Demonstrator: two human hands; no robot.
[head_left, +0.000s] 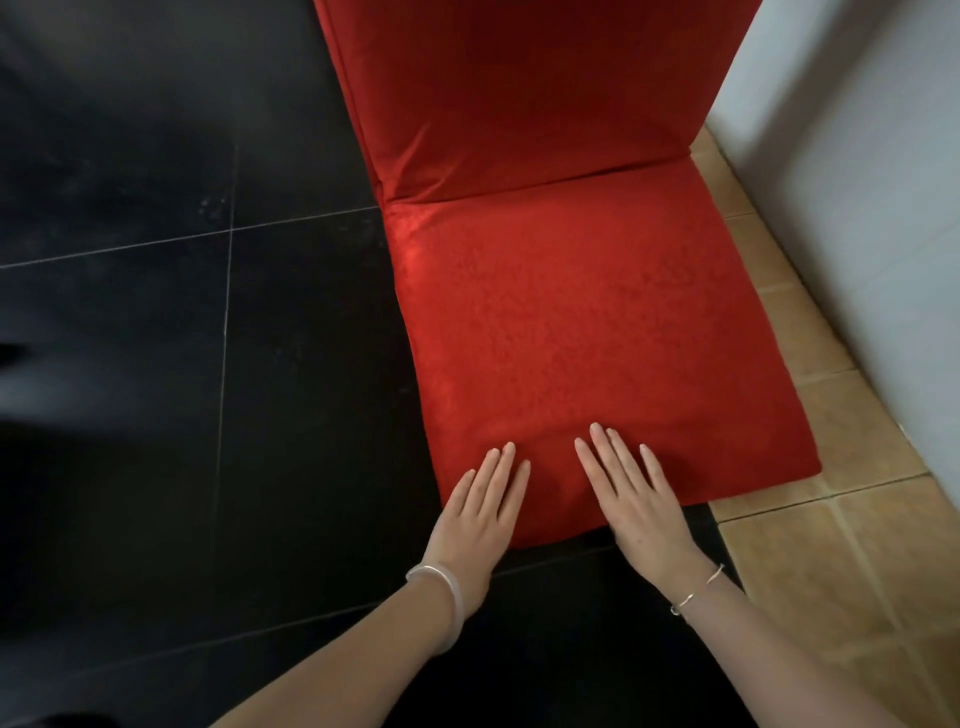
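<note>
The red folding cushion (571, 322) lies with its lower panel flat on the floor and its upper panel standing up from the crease. The near edge crosses from the black floor tiles (156, 364) onto the tan floor tiles (857, 545). Its right edge runs near the white wall (857, 182), with a strip of tan tile between them. To the left the black floor lies open and wide. The upper panel is cut off by the top of the frame, and the far left is blurred dark.

The left hand (483, 509) and the right hand (639, 504) rest flat on the near edge, fingers (602, 452) straight and slightly spread, gripping nothing. A pale bangle (441, 587) circles the left wrist and a thin bracelet (696, 590) the right.
</note>
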